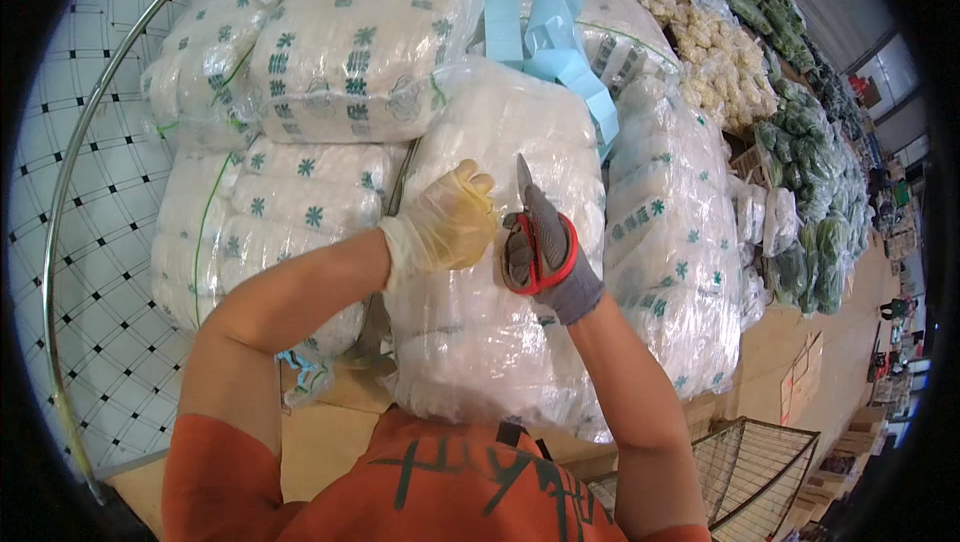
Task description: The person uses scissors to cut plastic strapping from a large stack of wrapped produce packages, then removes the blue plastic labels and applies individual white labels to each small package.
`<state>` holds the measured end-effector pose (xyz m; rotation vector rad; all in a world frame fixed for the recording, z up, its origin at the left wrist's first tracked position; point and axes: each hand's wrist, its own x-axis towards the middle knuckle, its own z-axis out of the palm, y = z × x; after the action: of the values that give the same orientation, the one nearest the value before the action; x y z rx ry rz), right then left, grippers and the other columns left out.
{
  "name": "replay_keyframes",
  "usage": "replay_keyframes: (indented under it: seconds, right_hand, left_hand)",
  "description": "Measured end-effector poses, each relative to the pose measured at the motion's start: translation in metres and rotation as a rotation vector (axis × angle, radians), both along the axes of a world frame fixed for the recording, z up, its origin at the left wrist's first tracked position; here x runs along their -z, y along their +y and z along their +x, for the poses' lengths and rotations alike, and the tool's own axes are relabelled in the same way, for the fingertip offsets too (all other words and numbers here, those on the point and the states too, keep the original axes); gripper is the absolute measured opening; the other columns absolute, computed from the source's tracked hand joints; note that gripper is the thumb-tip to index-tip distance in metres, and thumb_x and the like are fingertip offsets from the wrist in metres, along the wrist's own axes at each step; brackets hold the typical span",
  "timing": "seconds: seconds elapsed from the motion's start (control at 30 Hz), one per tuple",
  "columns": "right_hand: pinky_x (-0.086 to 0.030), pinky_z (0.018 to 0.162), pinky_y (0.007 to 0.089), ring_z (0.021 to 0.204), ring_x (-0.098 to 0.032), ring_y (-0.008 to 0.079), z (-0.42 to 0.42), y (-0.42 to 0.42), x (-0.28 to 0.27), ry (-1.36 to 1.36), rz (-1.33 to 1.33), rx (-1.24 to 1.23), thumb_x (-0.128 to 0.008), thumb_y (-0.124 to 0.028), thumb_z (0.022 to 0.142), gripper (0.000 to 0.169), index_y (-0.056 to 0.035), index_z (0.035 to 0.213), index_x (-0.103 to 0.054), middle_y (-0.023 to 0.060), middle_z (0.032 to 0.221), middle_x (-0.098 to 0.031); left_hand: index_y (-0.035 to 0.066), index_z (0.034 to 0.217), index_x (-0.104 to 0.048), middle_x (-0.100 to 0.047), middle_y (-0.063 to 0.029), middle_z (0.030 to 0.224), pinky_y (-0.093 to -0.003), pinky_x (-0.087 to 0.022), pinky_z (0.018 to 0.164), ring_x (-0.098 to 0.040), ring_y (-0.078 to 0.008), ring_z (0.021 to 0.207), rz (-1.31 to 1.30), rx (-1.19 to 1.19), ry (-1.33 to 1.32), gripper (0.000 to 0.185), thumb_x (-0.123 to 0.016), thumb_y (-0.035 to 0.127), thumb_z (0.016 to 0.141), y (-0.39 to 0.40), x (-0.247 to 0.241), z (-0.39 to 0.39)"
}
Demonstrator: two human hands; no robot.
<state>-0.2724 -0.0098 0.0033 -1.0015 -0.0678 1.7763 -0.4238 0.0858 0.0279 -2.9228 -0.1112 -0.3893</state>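
Note:
A large clear plastic bale of white packs (457, 332) lies before me, beneath both hands. My left hand (452, 221), in a thin yellowish glove, is curled above the bale; whether it pinches the film cannot be told. My right hand (546, 253), in a grey knitted glove, is closed around red-handled scissors (524, 176), whose blades point away from me. A pale blue folded strip (536, 32) lies across the bales just beyond. More wrapped bales with green print stand at the left (300, 204) and at the right (667, 242).
A curved metal rail (79, 126) runs along the left by a tiled surface. Bagged green vegetables (806, 159) and bagged pale produce (712, 51) are piled at the upper right. A wire cart (750, 467) stands at the lower right, near flat cardboard (801, 377) on the floor.

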Motion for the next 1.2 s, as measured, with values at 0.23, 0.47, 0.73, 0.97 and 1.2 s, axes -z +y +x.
replay_keyframes:
  seconds: [0.23, 0.47, 0.73, 0.97, 1.2]
  right_hand:
    - [-0.047, 0.054, 0.0307, 0.057, -0.054, 0.0187, -0.011, -0.020, -0.016, 0.094, -0.103, 0.015, -0.061, -0.050, 0.081, 0.046, -0.0054, 0.088, -0.051, 0.0056, 0.067, -0.053]
    - [-0.045, 0.054, 0.0334, 0.056, -0.052, 0.0186, -0.011, 0.025, -0.021, -0.035, -0.020, -0.051, -0.060, -0.054, 0.080, 0.049, -0.0059, 0.083, -0.051, 0.0035, 0.064, -0.050]
    - [-0.043, 0.047, 0.0313, 0.050, -0.051, 0.0192, 0.040, 0.050, 0.005, 0.029, 0.128, -0.114, -0.060, -0.055, 0.079, 0.050, -0.0058, 0.082, -0.049, 0.0058, 0.059, -0.050]
    - [-0.042, 0.047, 0.0362, 0.049, -0.048, 0.0218, 0.031, 0.085, 0.000, 0.034, -0.003, -0.002, -0.060, -0.057, 0.077, 0.053, -0.0050, 0.081, -0.049, 0.0062, 0.057, -0.047]
    - [-0.040, 0.044, 0.0318, 0.045, -0.045, 0.0188, 0.062, 0.114, 0.011, -0.008, 0.026, -0.010, -0.060, -0.057, 0.078, 0.057, -0.0021, 0.086, -0.049, 0.0047, 0.055, -0.045]
  left_hand:
    - [0.008, 0.090, -0.054, -0.056, -0.0044, 0.072, -0.0386, -0.035, 0.071, -0.052, -0.0217, 0.076, 0.106, -0.465, -0.058, 0.015, -0.052, 0.012, 0.075, 0.023, 0.034, 0.026]
    - [0.010, 0.091, -0.054, -0.056, -0.0040, 0.073, -0.0386, -0.037, 0.067, -0.056, -0.0235, 0.072, 0.000, -0.587, -0.111, 0.018, -0.055, 0.011, 0.073, 0.059, 0.013, 0.059]
    - [0.012, 0.083, -0.056, -0.058, -0.0063, 0.069, -0.0390, -0.039, 0.065, -0.058, -0.0251, 0.067, 0.064, -0.628, -0.179, 0.013, -0.057, 0.010, 0.071, 0.090, 0.030, 0.074]
    - [0.013, 0.087, -0.059, -0.059, -0.0060, 0.070, -0.0392, -0.039, 0.065, -0.059, -0.0256, 0.068, 0.010, -0.606, -0.187, 0.015, -0.055, 0.011, 0.073, 0.111, 0.035, 0.102]
    - [0.011, 0.089, -0.063, -0.062, -0.0072, 0.072, -0.0378, -0.040, 0.067, -0.061, -0.0257, 0.072, 0.064, -0.789, -0.024, 0.017, -0.052, 0.011, 0.077, 0.154, 0.041, 0.121]
